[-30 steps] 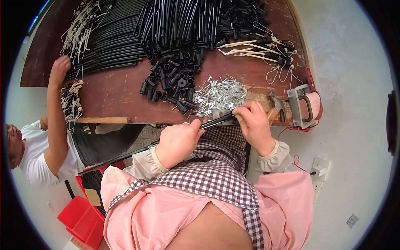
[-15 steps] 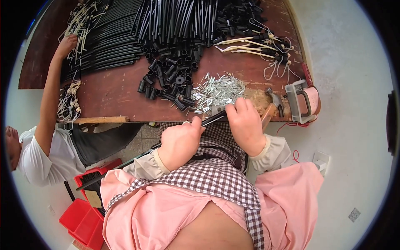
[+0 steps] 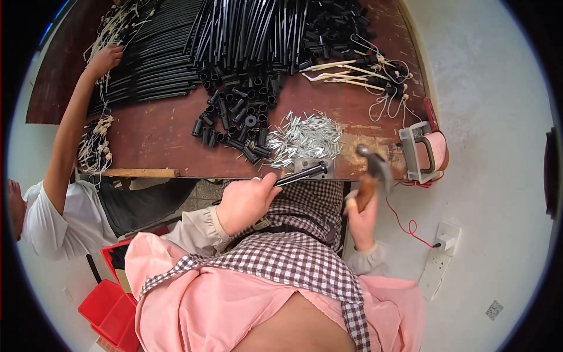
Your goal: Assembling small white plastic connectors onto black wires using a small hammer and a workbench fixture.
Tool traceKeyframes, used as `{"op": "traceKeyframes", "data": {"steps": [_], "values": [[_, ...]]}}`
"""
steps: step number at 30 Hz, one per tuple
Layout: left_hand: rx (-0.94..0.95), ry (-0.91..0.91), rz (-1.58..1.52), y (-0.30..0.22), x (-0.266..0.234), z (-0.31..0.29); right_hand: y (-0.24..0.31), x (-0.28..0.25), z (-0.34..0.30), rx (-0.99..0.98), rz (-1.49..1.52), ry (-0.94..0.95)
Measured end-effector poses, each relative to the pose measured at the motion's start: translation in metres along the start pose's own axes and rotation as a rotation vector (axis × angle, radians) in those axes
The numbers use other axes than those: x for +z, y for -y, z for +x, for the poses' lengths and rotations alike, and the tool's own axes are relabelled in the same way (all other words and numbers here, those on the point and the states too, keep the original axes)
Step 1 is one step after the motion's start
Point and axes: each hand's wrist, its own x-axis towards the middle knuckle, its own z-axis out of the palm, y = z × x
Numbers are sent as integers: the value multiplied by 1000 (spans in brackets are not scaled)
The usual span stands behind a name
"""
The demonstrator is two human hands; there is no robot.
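My left hand [image 3: 246, 201] is closed round a black rod [image 3: 300, 175]. The rod's far end lies over a small metal block [image 3: 326, 166] at the table's front edge. To the right, my right hand [image 3: 362, 224] grips a claw hammer [image 3: 367, 192] by its wooden handle. The hammer's head is raised and slightly blurred, near the table edge and apart from the rod. Just beyond the block spreads a pile of silvery metal pins [image 3: 306, 138]. Short black tubes [image 3: 237, 114] are heaped to the pile's left.
Long black rods [image 3: 149, 58] cover the back of the table [image 3: 152, 144]. Cream sticks with cords [image 3: 358, 69] lie at the right, near a clear-and-pink device [image 3: 423, 154]. At the left, another person's hand [image 3: 105, 60] touches corded parts. Red bins [image 3: 108, 314] stand lower left.
My right hand has left the rod's end, moved right and down, and picked up the hammer from the table. My left hand has shifted slightly left with the rod.
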Motion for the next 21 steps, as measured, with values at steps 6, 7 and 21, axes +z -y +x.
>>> {"op": "traceKeyframes", "data": {"steps": [6, 7, 21], "values": [[101, -32, 82, -3, -14, 2, 50, -1, -7, -136, -500, 243], [96, -24, 85, -3, -15, -2, 56, -2, -10, -178, -620, 268], [11, 513, -930, -11, -37, 11, 75, 4, 29, -451, -844, 176]]}}
